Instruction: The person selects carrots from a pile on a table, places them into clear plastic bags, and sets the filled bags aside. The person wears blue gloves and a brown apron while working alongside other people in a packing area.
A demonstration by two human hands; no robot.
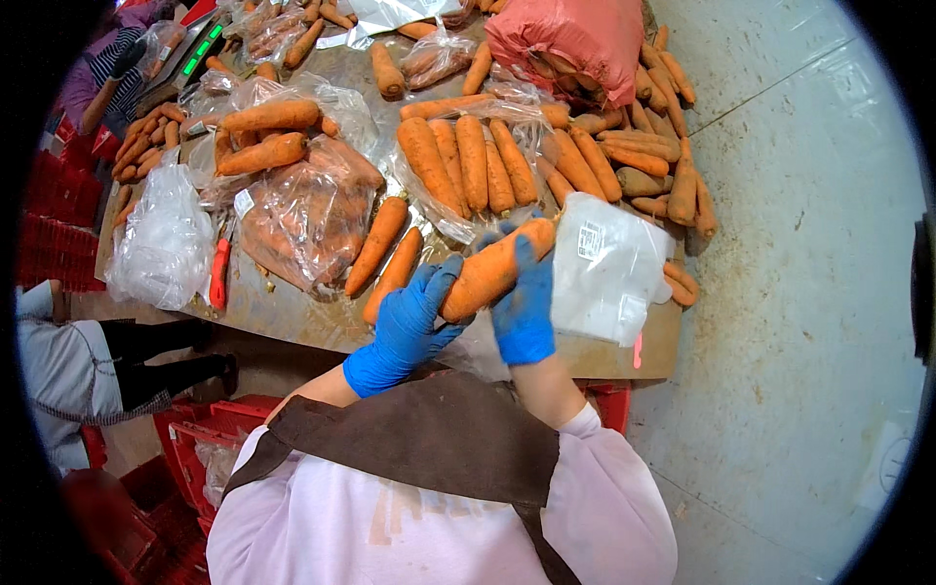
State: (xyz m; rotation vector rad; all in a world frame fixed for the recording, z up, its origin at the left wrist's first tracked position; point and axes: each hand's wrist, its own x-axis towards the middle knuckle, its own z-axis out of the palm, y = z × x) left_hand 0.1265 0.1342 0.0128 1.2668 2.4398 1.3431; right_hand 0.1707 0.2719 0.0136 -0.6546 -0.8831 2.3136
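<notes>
Over the near edge of the table, my blue-gloved left hand (pixel 405 324) and blue-gloved right hand (pixel 526 310) hold one thick carrot (pixel 499 270) between them. The left fingers wrap its lower left end, and the right hand grips its other end from the right. Just beyond them lies a clear plastic bag (pixel 450 226) with several carrots (pixel 472 161) in its mouth. A stack of flat white plastic bags (pixel 600 292) sits right beside my right hand. Two loose carrots (pixel 378 246) lie to the left of my left hand.
Bagged carrots (pixel 307 219), a red-handled tool (pixel 220 273) and crumpled clear bags (pixel 161 239) cover the table's left. A red sack (pixel 565 44) and piled loose carrots (pixel 673 146) fill the far right. Red crates (pixel 200 439) stand lower left. Other people (pixel 68 361) are at left.
</notes>
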